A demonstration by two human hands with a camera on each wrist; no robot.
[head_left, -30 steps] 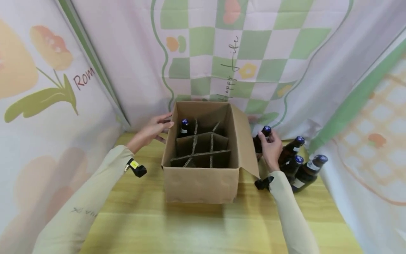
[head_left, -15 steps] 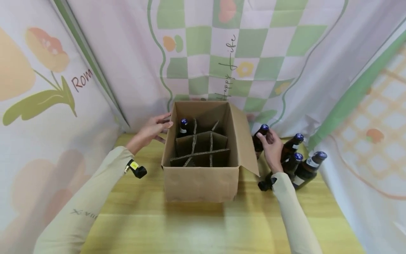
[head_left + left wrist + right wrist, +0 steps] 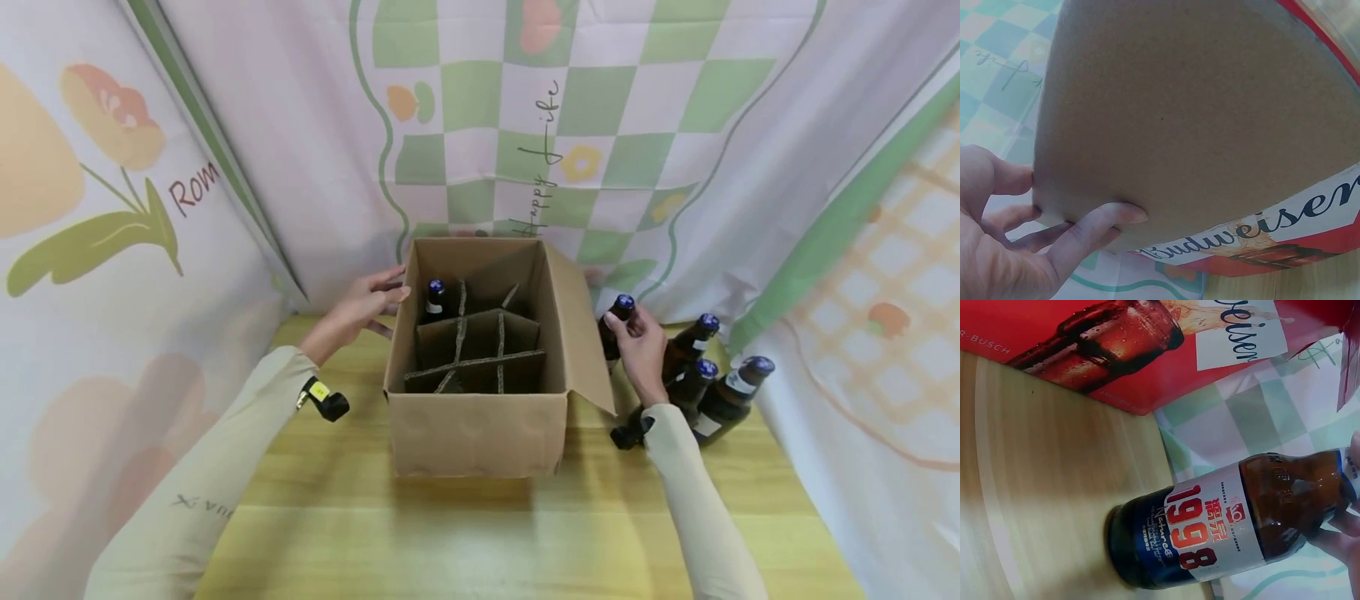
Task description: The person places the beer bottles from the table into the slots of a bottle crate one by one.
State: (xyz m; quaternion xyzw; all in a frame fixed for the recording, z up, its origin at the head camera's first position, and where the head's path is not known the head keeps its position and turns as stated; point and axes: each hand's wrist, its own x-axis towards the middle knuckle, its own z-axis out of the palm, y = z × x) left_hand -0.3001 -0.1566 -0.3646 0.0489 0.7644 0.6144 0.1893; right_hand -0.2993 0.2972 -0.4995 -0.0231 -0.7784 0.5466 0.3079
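A cardboard box (image 3: 476, 435) with crossed dividers stands open-topped in the head view. One blue-capped beer bottle (image 3: 436, 298) sits in its far left compartment. My left hand (image 3: 356, 312) is at the box's far left corner; in the left wrist view it pinches the edge of the plain brown flap (image 3: 1166, 112), some fingers hidden behind. To the right of the box, my right hand (image 3: 643, 346) grips another brown beer bottle by the neck. That bottle (image 3: 1210, 525) is upright, labelled 1998, near or on the table; I cannot tell whether its base touches.
Just right of my right hand stand several more beer bottles (image 3: 727, 404), grouped closely. The box's right flap (image 3: 585, 333) folds outward between box and held bottle. A wooden table (image 3: 465, 542) lies beneath, with patterned curtains (image 3: 480, 125) behind and at both sides.
The gripped bottle has tilted and shifted slightly left, with my right wrist moving slightly right, between one second and half a second ago. My left hand stays on the box; little differs since then.
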